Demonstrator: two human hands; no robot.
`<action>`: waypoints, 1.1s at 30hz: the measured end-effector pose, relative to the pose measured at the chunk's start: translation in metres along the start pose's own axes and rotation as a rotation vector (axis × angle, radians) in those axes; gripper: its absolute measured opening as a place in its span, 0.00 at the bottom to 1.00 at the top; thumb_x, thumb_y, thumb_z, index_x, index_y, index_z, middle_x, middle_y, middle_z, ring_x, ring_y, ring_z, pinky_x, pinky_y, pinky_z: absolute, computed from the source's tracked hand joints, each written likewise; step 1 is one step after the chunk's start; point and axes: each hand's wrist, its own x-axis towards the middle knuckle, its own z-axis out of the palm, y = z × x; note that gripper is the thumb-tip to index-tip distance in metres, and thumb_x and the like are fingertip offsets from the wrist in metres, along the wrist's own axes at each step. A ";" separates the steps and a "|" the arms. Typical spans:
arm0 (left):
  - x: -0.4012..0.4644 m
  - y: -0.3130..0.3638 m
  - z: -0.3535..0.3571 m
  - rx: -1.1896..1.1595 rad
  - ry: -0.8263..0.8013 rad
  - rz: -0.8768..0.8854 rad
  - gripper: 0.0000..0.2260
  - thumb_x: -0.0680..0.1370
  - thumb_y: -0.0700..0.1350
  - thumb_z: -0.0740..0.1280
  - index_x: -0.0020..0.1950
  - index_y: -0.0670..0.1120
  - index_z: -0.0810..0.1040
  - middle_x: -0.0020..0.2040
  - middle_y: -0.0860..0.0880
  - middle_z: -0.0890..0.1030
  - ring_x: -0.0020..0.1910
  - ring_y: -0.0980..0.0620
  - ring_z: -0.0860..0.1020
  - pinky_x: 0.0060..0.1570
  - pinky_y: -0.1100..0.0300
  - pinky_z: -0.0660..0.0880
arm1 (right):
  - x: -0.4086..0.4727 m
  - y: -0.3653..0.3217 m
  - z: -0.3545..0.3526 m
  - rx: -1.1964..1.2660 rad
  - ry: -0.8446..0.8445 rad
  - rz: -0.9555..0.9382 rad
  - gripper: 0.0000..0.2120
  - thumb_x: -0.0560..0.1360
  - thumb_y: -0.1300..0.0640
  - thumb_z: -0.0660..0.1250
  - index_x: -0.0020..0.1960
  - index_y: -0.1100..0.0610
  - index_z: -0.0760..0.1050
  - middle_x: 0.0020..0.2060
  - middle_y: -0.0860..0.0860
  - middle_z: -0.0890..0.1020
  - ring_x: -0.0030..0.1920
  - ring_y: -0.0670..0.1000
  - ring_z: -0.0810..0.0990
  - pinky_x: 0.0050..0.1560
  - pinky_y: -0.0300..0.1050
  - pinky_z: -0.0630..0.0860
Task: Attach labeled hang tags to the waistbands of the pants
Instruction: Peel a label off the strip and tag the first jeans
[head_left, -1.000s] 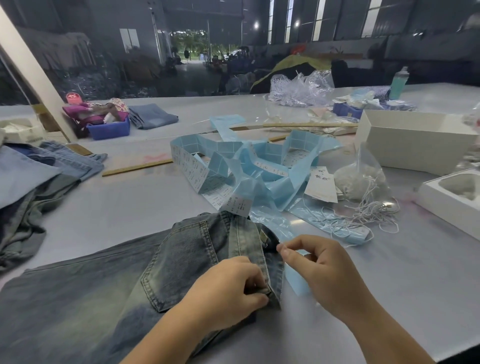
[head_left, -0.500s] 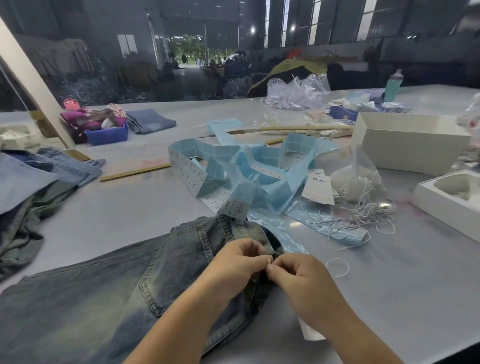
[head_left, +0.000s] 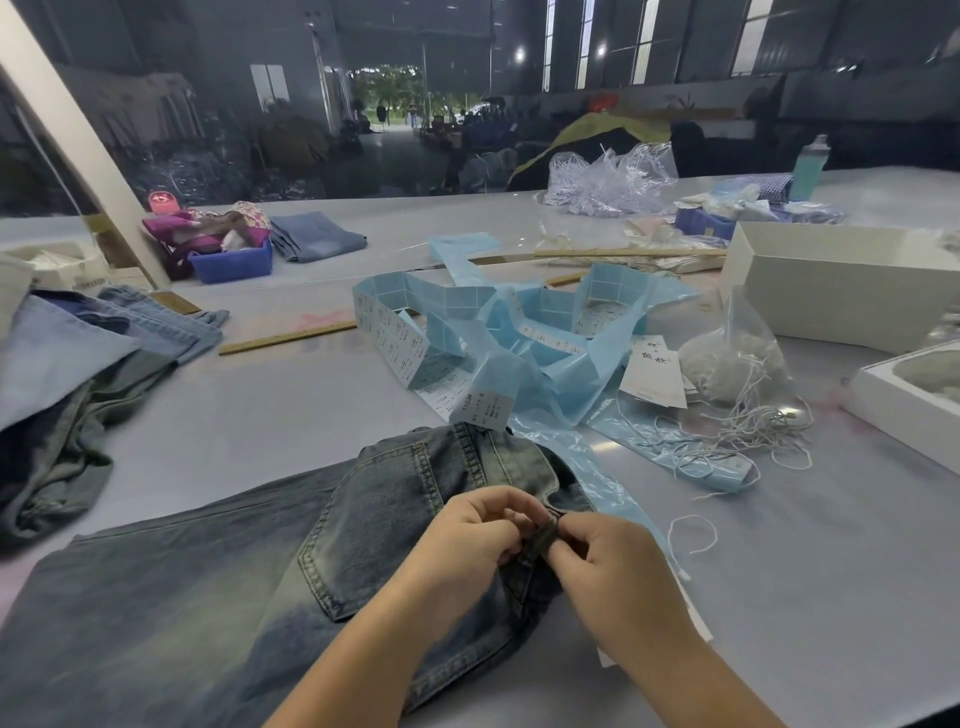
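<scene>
Faded blue jeans (head_left: 260, 571) lie flat across the near table, waistband toward the middle. My left hand (head_left: 467, 540) and my right hand (head_left: 602, 566) meet at the waistband's belt loop (head_left: 540, 538), each pinching the dark denim there. A white hang tag (head_left: 696, 618) pokes out from under my right wrist, mostly hidden. A thin white string (head_left: 691, 535) curls on the table just right of my right hand. Whether string runs through the loop is hidden by my fingers.
A tangled strip of blue label backing with printed labels (head_left: 467, 353) lies beyond the jeans. Loose strings and a bag of string (head_left: 737, 364) sit right, with white boxes (head_left: 841, 291). More jeans (head_left: 62, 395) are piled left. A wooden ruler (head_left: 285, 338) lies mid-table.
My right hand moved left from beside the waistband to meet my left hand at the belt loop. Both hands now pinch the loop; the tag slid under my right wrist.
</scene>
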 end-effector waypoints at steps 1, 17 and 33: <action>-0.001 -0.002 0.001 0.061 0.036 0.041 0.22 0.73 0.26 0.59 0.38 0.50 0.83 0.35 0.48 0.80 0.36 0.54 0.73 0.36 0.67 0.70 | 0.000 0.000 0.001 0.020 0.008 -0.017 0.08 0.72 0.58 0.69 0.35 0.55 0.75 0.24 0.48 0.72 0.29 0.47 0.70 0.31 0.43 0.67; -0.005 -0.015 -0.010 0.075 0.226 0.108 0.08 0.82 0.40 0.63 0.44 0.46 0.76 0.38 0.50 0.82 0.35 0.56 0.76 0.34 0.64 0.71 | 0.004 -0.005 -0.009 0.431 0.004 0.081 0.08 0.76 0.60 0.68 0.38 0.53 0.80 0.35 0.51 0.81 0.39 0.49 0.78 0.43 0.42 0.73; -0.017 0.013 0.022 0.160 0.130 0.331 0.10 0.79 0.40 0.67 0.41 0.54 0.79 0.33 0.55 0.79 0.31 0.58 0.73 0.34 0.64 0.70 | -0.005 -0.009 -0.021 0.612 0.149 0.090 0.14 0.76 0.71 0.64 0.48 0.52 0.77 0.33 0.57 0.80 0.30 0.49 0.78 0.35 0.42 0.77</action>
